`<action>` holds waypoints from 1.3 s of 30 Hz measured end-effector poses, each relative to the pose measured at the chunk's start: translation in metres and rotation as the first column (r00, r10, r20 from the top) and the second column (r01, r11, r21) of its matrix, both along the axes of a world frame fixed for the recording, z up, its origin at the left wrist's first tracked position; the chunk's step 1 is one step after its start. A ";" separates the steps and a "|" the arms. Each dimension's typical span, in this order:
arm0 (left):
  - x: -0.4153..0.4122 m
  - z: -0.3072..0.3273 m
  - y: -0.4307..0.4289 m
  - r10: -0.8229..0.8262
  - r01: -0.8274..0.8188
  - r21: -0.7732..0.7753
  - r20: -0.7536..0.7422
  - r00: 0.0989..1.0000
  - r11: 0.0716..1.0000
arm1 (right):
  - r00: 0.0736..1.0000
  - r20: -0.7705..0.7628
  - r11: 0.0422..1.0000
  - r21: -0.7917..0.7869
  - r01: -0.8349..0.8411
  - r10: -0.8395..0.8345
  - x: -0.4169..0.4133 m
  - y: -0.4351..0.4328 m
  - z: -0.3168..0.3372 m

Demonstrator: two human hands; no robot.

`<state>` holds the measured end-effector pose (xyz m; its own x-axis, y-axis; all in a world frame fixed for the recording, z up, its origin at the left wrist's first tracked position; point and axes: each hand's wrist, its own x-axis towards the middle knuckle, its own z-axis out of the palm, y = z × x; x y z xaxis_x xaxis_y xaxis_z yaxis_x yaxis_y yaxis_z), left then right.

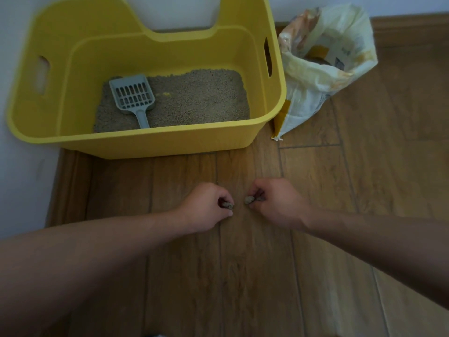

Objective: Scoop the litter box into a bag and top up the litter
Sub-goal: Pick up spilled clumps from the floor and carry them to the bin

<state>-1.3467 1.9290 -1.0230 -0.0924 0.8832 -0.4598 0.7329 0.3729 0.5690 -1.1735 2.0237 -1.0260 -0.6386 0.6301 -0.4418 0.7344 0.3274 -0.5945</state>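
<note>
Yellow plastic litter box [155,142] is sitting against the white wall [14,69], taking up the left and centre. It has tall walls and a cut-out slot on each side. I'm judging it stiff and fairly heavy with that fill, so it wants lifting by both slots, not the rim.

Grey slotted plastic scoop [132,96] is lying in the left part of the box on the beige granular litter [194,98], handle pointing at the near wall. It's looking light and rigid; take it by the handle. The litter is looking loose and dry, probably scattering easily.

Left hand [206,206] is hanging over the brown wood-plank floor [243,276] in front of the box, fingers curled, pinching a small beige litter clump [228,205]. Right hand [277,205] is sitting just beside it, not touching, pinching a second small clump [249,200]. Both clumps are looking crumbly, so a light pinch only; squeezing is likely breaking them. I can't tell whether the knuckles are touching the floor.

White-and-yellow woven litter sack [315,88] is standing open just beside the box's right wall, mouth sagging. Its walls are soft and floppy, and I can't tell the fill level. For pouring I'm guessing one hand on the top edge and one under the base. No separate waste bag is showing in view.
</note>
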 end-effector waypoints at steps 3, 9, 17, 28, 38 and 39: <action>-0.001 0.003 0.003 0.042 -0.042 0.005 0.001 0.999 0.999 | 1.000 -0.011 1.000 -0.010 0.005 -0.005 -0.002 0.000 0.004; -0.004 0.014 0.008 0.061 -0.061 0.015 0.025 0.998 0.998 | 1.000 0.010 1.000 -0.016 0.019 -0.019 -0.001 0.004 0.014; 0.002 0.040 0.013 0.072 -0.076 0.072 0.051 0.996 0.995 | 0.994 -0.036 0.994 0.028 0.106 -0.105 0.008 0.006 0.037; 0.020 0.143 0.004 0.051 -0.056 0.260 0.025 0.998 0.964 | 0.960 -0.125 0.965 0.048 0.258 -0.251 0.027 -0.012 0.133; 0.044 0.309 0.011 0.060 -0.068 0.326 0.036 0.998 0.943 | 0.919 -0.203 0.936 0.026 0.351 -0.339 0.044 -0.015 0.303; 0.046 0.329 0.014 0.065 -0.075 0.331 0.039 0.997 0.941 | 0.918 -0.204 0.934 0.035 0.355 -0.341 0.048 -0.013 0.322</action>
